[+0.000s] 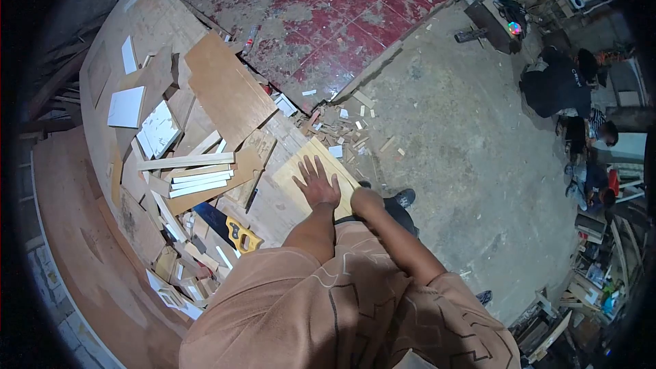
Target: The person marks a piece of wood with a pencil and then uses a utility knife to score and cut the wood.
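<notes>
My left hand point(320, 183) lies flat with its fingers spread on a pale wooden board point(288, 176) at the near edge of the worktable. Close to that board's right edge, my right hand point(367, 203) is closed in a fist. Whatever it grips, if anything, is hidden by the hand. To the left of my left forearm rests a handsaw point(242, 237) with a yellow and black handle and a dark blade. A thin dark pen-like stick point(253, 198) lies on the table between the saw and the board.
A brown plywood sheet point(229, 89) lies across the worktable point(174, 20). White-faced offcuts point(159, 128) and stacked strips point(200, 179) crowd its left side. Wood scraps point(355, 133) litter the concrete floor point(465, 164). People point(601, 137) are at the far right, near piled clutter point(598, 287).
</notes>
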A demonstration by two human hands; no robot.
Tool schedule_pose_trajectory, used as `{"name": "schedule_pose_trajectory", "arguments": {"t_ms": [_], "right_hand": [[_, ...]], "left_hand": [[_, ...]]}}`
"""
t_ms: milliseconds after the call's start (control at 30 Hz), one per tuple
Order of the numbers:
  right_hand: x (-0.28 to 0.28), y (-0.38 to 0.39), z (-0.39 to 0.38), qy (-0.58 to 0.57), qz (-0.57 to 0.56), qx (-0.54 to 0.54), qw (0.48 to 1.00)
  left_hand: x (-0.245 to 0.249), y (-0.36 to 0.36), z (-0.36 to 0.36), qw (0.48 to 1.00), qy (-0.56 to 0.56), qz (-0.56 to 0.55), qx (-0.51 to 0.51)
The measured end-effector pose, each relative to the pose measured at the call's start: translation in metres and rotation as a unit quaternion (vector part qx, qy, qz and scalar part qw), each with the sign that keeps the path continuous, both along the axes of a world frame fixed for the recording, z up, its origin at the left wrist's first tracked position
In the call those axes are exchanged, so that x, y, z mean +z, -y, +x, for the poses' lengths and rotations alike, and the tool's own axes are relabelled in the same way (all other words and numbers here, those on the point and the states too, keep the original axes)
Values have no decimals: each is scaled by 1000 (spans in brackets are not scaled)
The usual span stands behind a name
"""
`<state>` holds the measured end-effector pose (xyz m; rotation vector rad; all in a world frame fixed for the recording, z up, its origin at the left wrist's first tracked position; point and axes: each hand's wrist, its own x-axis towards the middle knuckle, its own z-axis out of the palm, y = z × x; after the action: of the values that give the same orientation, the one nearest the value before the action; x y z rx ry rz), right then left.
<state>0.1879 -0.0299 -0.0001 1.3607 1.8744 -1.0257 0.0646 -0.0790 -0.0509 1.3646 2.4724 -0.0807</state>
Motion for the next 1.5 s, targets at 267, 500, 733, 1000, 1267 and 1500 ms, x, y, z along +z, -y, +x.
{"name": "schedule_pose_trajectory", "arguments": {"t_ms": [267,500,733,1000,1267,1500], "right_hand": [[84,7,48,24,-41,27,998],[7,-4,-1,6,-11,-35,999],[110,4,49,22,-46,48,998],[-16,4,-2,-14,32,-14,999],[76,3,41,4,-44,77,996],[3,5,0,33,-5,-55,998]], "left_hand": [[-1,2,1,1000,9,11,-1],[-2,1,0,1000,2,19,0],[1,1,0,1000,16,12,5],[-1,1,-1,1000,10,14,5],[-4,2,-2,1000,14,13,2],[-2,0,-1,1000,8,13,-12]]}}
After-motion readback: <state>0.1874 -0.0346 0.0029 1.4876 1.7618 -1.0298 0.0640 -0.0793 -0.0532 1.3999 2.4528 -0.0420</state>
